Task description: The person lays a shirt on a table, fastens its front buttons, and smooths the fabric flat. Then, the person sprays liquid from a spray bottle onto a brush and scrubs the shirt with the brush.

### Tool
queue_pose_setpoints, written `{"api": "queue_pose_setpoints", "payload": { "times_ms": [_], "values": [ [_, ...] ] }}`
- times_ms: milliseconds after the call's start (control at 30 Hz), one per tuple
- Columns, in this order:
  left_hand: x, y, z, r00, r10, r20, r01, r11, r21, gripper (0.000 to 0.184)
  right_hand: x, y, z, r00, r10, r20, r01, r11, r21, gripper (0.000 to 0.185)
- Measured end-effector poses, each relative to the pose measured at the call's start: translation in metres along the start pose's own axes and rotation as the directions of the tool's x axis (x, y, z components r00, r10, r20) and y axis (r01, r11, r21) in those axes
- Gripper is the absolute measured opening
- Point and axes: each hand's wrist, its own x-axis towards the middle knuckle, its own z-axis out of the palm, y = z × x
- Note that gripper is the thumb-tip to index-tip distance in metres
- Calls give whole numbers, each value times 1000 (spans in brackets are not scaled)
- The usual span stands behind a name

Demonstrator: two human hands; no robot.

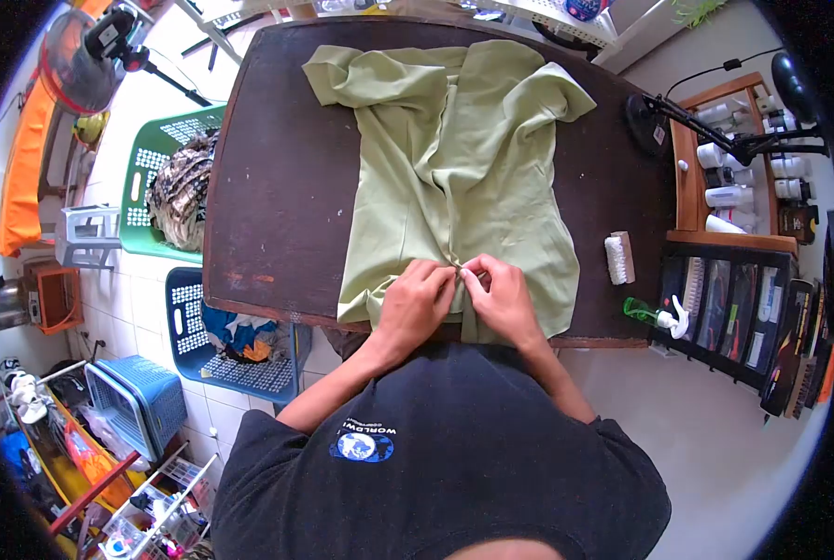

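Note:
A light green short-sleeved shirt lies spread on the dark brown table, its collar end at the far side and its hem towards me. At the lower middle of its front edge, my left hand pinches the fabric with closed fingers. Right beside it, my right hand also grips the front edge, thumb and fingers together. The fingertips of both hands nearly meet there. Whether a button sits between them is too small to make out.
On the table's right lie a white-bristled brush and a green spray bottle. A black lamp and a wooden shelf of bottles stand beyond. Left of the table are a green basket and a blue basket holding cloth.

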Motion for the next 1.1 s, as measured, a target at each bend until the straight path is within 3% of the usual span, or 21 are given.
{"api": "queue_pose_setpoints", "payload": {
  "times_ms": [133,500,633,833,967,1100],
  "values": [
    [2,-8,-8,966,-221,131,256,867,-428,15,-1,-4,-8,998,21,62,-25,998,60,12],
    [15,-17,-13,945,-231,231,310,859,-407,15,-2,0,-5,998,-34,46,29,994,108,11],
    [20,-10,-19,893,-282,350,399,856,-329,14,-2,0,-6,998,-43,44,38,994,102,11],
    [16,-9,-17,934,-250,254,325,890,-318,12,-2,3,-5,998,-57,31,53,993,109,10],
    [11,-16,-11,966,-149,211,219,908,-358,10,-3,1,-5,997,-73,24,70,990,122,10],
    [17,-16,-18,954,-165,249,248,903,-352,8,-3,2,-4,995,-91,32,86,987,135,10]
  ]
}}
